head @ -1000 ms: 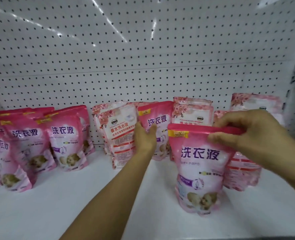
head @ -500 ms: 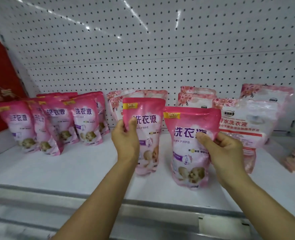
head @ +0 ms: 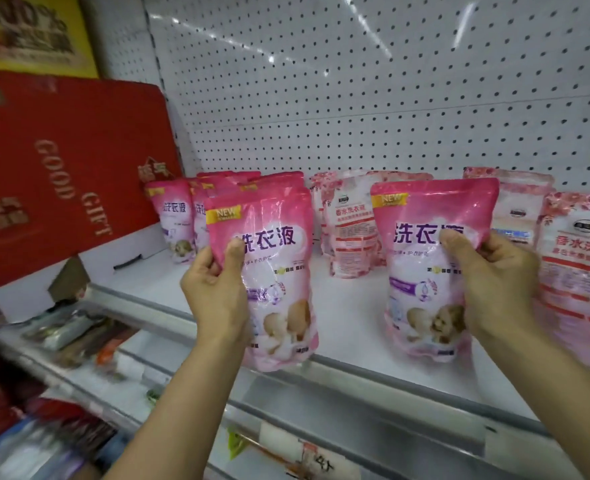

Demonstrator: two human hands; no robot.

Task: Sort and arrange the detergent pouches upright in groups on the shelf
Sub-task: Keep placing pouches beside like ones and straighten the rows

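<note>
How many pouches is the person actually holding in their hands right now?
2. One glossy pink detergent pouch in the left hand, another pink pouch in the right hand. More stand behind on the white shelf, some possibly hidden.

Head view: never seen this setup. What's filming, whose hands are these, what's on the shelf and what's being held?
There is no robot here. A person wears a wide-angle camera on the head, looking forward and down, so the two bare arms that reach in from below are their own.

The left hand grips one bright pink detergent pouch by its edge, and the right hand grips a second matching pouch. Both pouches are upright, at the front of the white shelf.

Further back, a group of the same pink pouches stands on the left. Paler pouches with a floral print stand in the middle and on the right. A red gift box sits left of the shelf, and a white pegboard forms the back.
</note>
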